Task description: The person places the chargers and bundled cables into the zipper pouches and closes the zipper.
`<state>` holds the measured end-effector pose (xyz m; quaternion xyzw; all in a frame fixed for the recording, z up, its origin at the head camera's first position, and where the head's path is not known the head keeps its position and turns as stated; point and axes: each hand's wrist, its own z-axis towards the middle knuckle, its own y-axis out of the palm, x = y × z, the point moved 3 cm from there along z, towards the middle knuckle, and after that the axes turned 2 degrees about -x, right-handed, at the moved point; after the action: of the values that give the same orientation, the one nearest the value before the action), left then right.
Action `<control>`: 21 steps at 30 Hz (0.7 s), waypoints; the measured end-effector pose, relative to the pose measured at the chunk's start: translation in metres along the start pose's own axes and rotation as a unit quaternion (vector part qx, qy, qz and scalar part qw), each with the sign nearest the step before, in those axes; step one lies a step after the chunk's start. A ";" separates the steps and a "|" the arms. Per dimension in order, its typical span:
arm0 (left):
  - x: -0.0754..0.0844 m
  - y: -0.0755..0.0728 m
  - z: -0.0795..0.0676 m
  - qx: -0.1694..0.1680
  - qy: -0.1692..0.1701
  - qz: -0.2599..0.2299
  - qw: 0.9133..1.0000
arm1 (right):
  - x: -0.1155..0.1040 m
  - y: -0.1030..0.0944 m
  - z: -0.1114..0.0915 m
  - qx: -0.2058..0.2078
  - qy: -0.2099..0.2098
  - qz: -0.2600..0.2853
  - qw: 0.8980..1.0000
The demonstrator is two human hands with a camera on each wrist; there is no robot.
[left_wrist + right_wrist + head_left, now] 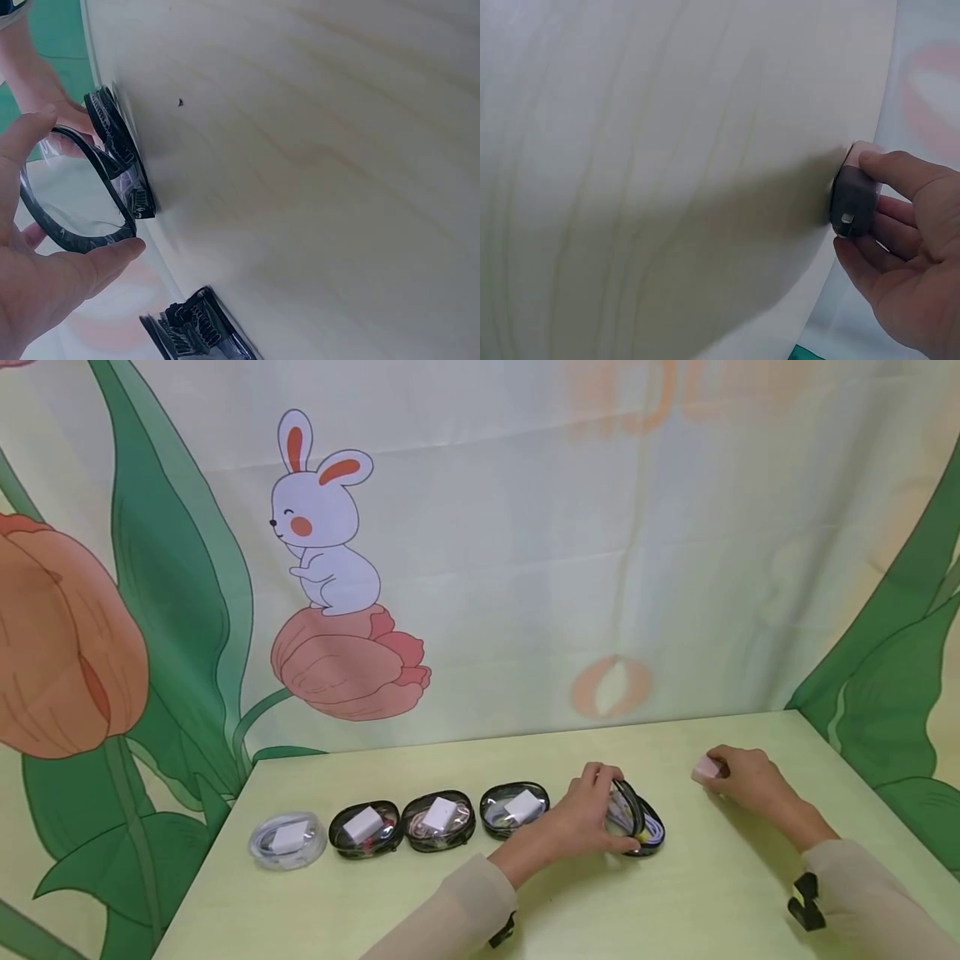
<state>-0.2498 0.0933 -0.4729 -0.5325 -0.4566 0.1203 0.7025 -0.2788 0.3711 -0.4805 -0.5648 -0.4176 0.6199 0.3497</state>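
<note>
My left hand (573,822) holds up the lid of a clear zip case (651,828) with black edging. The lid's black rim (75,241) lies between thumb and fingers in the left wrist view, tilted away from the case's base. A coiled cable shows inside, partly hidden by the lid. To the right, my right hand (753,783) pinches a small pale charger block (707,768) at the table surface. In the right wrist view this charger block (855,199) turns a dark grey face with a small metal slot to the camera.
Left of my left hand stands a row of similar cases: a black-edged case (495,812), two more black-edged cases (420,839) and a whitish clear case (262,843), each showing a white block. A printed curtain (487,568) hangs behind the pale table (360,910).
</note>
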 end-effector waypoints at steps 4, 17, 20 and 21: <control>0.000 -0.001 0.000 0.002 0.003 0.003 1.000 | 0.002 0.002 0.001 -0.001 0.004 0.004 1.000; 0.002 -0.001 0.000 -0.002 0.006 0.008 1.000 | 0.005 0.003 0.001 0.007 0.000 0.007 1.000; 0.002 0.000 0.000 -0.002 0.006 0.014 1.000 | 0.004 0.002 0.001 0.009 -0.002 0.012 1.000; 0.002 0.000 0.000 -0.002 0.006 0.015 1.000 | 0.003 0.002 0.001 0.010 -0.003 0.012 1.000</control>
<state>-0.2488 0.0946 -0.4721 -0.5414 -0.4445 0.1268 0.7023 -0.2801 0.3726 -0.4833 -0.5645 -0.4054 0.6300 0.3467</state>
